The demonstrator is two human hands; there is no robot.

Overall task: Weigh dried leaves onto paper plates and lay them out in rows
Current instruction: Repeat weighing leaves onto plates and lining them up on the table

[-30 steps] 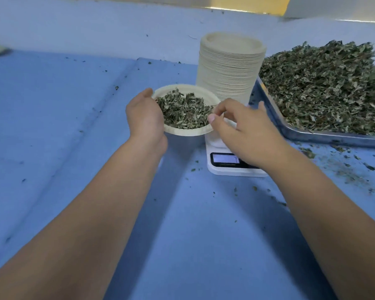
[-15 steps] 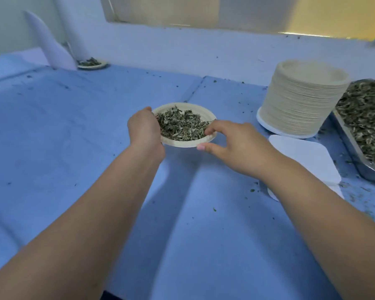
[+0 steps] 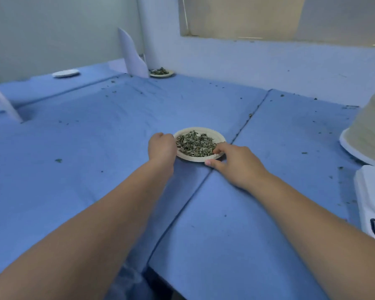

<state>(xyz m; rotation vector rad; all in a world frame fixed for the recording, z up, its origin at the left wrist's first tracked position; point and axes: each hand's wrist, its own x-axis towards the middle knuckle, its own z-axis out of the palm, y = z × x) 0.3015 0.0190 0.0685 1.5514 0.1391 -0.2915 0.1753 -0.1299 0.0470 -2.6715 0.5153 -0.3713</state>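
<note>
A small paper plate (image 3: 217, 133) carrying a heap of dried leaves (image 3: 194, 144) is held between both hands over the blue table, close to the seam between two cloth panels. My left hand (image 3: 162, 146) grips the plate's left rim with curled fingers. My right hand (image 3: 236, 161) pinches the near right rim, thumb under the edge and fingers over it. Whether the plate touches the cloth I cannot tell. The tall stack of empty paper plates (image 3: 370, 135) stands at the right edge. The white scale (image 3: 372, 200) lies in front of it, partly cut off.
A second plate with leaves (image 3: 160, 72) sits far back by the wall, beside a white upright sheet (image 3: 131, 55). A white plate (image 3: 65, 73) lies far left. Leaf crumbs dot the blue cloth (image 3: 95, 137). The table's near edge (image 3: 171, 284) drops off at the bottom centre.
Both hands carried the leaf-filled plate off the scale and leftward across the table. My view swung left, so the leaf tray has left the frame and the scale sits at the right edge.
</note>
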